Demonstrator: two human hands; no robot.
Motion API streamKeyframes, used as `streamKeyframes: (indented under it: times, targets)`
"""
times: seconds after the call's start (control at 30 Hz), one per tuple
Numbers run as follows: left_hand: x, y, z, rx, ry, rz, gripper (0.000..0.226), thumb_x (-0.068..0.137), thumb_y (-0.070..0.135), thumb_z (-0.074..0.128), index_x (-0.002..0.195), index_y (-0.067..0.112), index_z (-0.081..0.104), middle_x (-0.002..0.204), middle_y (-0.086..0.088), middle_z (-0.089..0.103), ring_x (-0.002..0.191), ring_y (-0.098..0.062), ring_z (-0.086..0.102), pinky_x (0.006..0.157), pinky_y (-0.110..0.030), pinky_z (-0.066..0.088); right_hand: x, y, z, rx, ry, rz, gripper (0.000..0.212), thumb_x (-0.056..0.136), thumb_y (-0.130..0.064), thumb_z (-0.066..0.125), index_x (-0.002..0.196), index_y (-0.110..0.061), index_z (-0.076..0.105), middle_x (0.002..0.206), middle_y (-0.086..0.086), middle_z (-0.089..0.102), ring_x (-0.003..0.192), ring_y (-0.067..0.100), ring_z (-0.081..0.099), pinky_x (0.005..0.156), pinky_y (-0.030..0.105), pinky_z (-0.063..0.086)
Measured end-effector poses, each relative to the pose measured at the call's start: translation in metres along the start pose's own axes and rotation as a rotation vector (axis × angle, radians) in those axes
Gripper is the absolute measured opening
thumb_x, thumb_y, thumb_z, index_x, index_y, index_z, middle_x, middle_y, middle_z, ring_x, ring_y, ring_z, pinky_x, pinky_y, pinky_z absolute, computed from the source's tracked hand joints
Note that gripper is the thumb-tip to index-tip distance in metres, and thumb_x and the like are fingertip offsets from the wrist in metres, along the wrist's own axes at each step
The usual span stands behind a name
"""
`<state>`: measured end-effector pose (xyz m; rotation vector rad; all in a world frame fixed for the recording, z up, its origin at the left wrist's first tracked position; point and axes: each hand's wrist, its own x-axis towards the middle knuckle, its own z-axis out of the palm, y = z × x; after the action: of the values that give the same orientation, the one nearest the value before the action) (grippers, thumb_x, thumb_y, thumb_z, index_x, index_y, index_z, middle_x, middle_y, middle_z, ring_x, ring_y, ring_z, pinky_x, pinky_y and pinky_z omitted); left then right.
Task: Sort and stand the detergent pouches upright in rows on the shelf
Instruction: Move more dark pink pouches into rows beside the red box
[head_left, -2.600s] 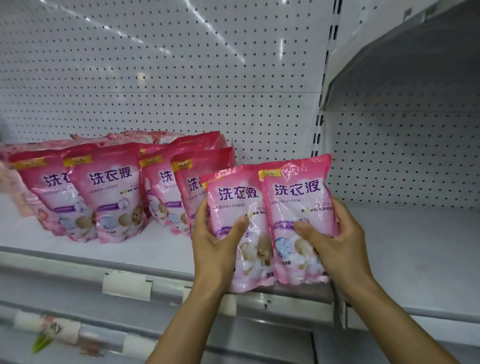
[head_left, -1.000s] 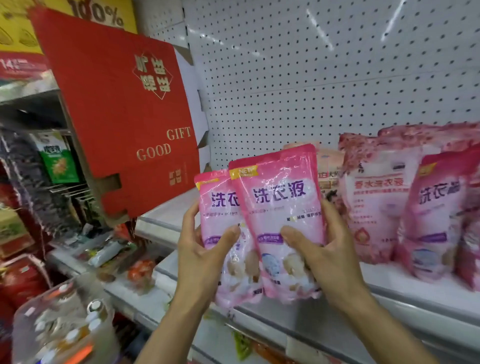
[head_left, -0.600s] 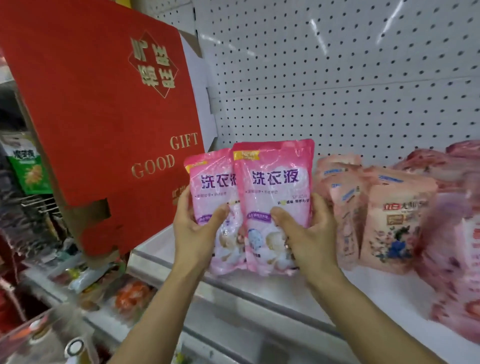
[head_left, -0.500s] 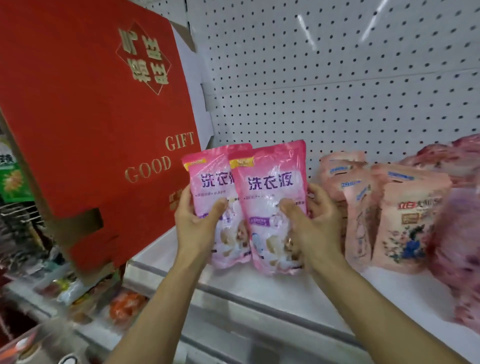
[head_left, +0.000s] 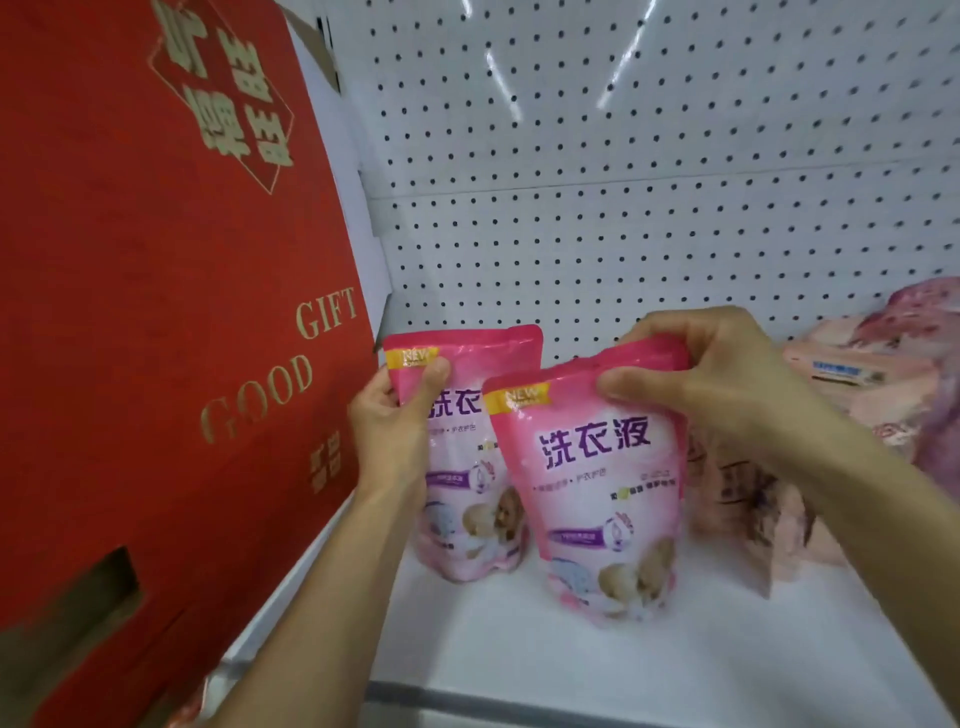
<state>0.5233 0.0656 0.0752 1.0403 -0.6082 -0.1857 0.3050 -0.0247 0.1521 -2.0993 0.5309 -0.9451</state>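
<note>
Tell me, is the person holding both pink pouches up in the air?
No, both pink pouches stand with their bottoms on the white shelf, the left hand and right hand gripping their tops.

This is a shop aisle. A white metal shelf (head_left: 597, 670) backed by perforated pegboard (head_left: 649, 156) fills the centre and right of the frame, stocked with printed pink detergent pouches (head_left: 587, 493) and other packaged goods (head_left: 857, 384) at right. A large red gift box (head_left: 156, 312) reading "GOOD GIFT" fills the left.
</note>
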Motion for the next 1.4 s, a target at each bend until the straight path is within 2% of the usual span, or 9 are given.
streamKeyframes:
  times: [0.17, 0.23, 0.3, 0.47, 0.6, 0.77, 0.93, 1.23, 1.4]
  targets:
    - [0.036, -0.005, 0.012, 0.002, 0.001, 0.032, 0.018, 0.081, 0.017, 0.078, 0.070, 0.023, 0.065, 0.085, -0.005, 0.074, 0.079, -0.013, 0.070, 0.076, -0.030, 0.058, 0.009, -0.013, -0.023, -0.305, -0.212, 0.058, 0.004, 0.075, -0.019, 0.080, 0.076, -0.018, 0.077, 0.070, 0.005, 0.075, 0.072, 0.030, 0.072, 0.071, 0.045, 0.058]
    - [0.056, -0.007, 0.019, -0.008, -0.010, 0.015, 0.019, 0.082, 0.019, 0.077, 0.071, 0.023, 0.063, 0.089, -0.009, 0.073, 0.084, -0.019, 0.070, 0.080, -0.034, 0.058, 0.008, -0.015, -0.026, -0.359, -0.220, 0.065, 0.005, 0.076, -0.021, 0.079, 0.076, -0.018, 0.076, 0.069, 0.005, 0.074, 0.072, 0.032, 0.071, 0.070, 0.047, 0.058]
    - [0.077, -0.012, 0.024, -0.026, -0.035, -0.012, 0.013, 0.083, 0.021, 0.076, 0.077, 0.021, 0.065, 0.100, -0.017, 0.073, 0.092, -0.030, 0.071, 0.083, -0.042, 0.059, 0.007, -0.015, -0.028, -0.400, -0.214, 0.064, 0.005, 0.078, -0.022, 0.078, 0.076, -0.017, 0.076, 0.070, 0.005, 0.074, 0.071, 0.030, 0.071, 0.069, 0.046, 0.057]
    - [0.117, -0.023, 0.035, 0.002, -0.076, -0.094, 0.011, 0.088, 0.016, 0.072, 0.082, 0.022, 0.065, 0.081, -0.001, 0.073, 0.071, -0.015, 0.072, 0.064, -0.030, 0.061, 0.007, -0.021, -0.030, -0.540, -0.230, 0.062, 0.007, 0.076, -0.033, 0.077, 0.074, -0.027, 0.073, 0.067, -0.004, 0.072, 0.062, 0.015, 0.068, 0.062, 0.036, 0.055]
    - [0.138, -0.035, 0.032, 0.185, -0.102, -0.153, 0.012, 0.086, 0.013, 0.074, 0.088, 0.023, 0.067, 0.094, -0.003, 0.073, 0.096, -0.027, 0.070, 0.083, -0.038, 0.059, 0.015, -0.023, -0.028, -0.671, -0.276, 0.048, 0.006, 0.075, -0.041, 0.074, 0.080, -0.038, 0.071, 0.069, -0.014, 0.071, 0.062, 0.005, 0.066, 0.067, 0.041, 0.058]
    - [0.152, -0.016, 0.032, 0.678, -0.070, 0.159, 0.024, 0.082, 0.008, 0.074, 0.093, 0.029, 0.069, 0.106, 0.005, 0.069, 0.094, -0.018, 0.068, 0.087, -0.034, 0.057, 0.032, -0.028, -0.023, -0.672, -0.376, 0.032, 0.008, 0.082, -0.023, 0.072, 0.074, -0.023, 0.073, 0.066, -0.002, 0.071, 0.056, 0.012, 0.064, 0.058, 0.034, 0.053]
    - [0.161, 0.006, 0.044, 1.384, -0.301, 0.358, 0.028, 0.093, 0.012, 0.056, 0.111, 0.027, 0.070, 0.118, 0.001, 0.068, 0.107, -0.027, 0.064, 0.080, -0.031, 0.046, 0.070, -0.026, -0.009, -0.693, -0.375, 0.002, 0.010, 0.083, -0.014, 0.071, 0.074, -0.012, 0.073, 0.070, 0.004, 0.073, 0.053, 0.006, 0.062, 0.052, 0.020, 0.049]
    - [0.169, -0.010, 0.037, 1.299, -0.220, 0.458, 0.023, 0.098, 0.006, 0.052, 0.103, 0.022, 0.068, 0.106, -0.001, 0.072, 0.099, -0.028, 0.065, 0.095, -0.040, 0.047, 0.159, 0.010, 0.025, -0.685, -0.240, 0.014, 0.019, 0.081, -0.015, 0.073, 0.064, -0.018, 0.066, 0.064, -0.001, 0.064, 0.063, 0.015, 0.059, 0.065, 0.031, 0.050]
    - [0.170, -0.013, 0.041, 1.394, -0.189, 0.498, 0.030, 0.095, 0.001, 0.051, 0.113, 0.021, 0.066, 0.109, -0.005, 0.070, 0.103, -0.029, 0.060, 0.095, -0.039, 0.042, 0.191, 0.043, 0.050, -0.763, -0.107, 0.076, 0.011, 0.081, -0.015, 0.063, 0.083, -0.007, 0.071, 0.067, 0.002, 0.059, 0.067, 0.021, 0.056, 0.062, 0.028, 0.042]
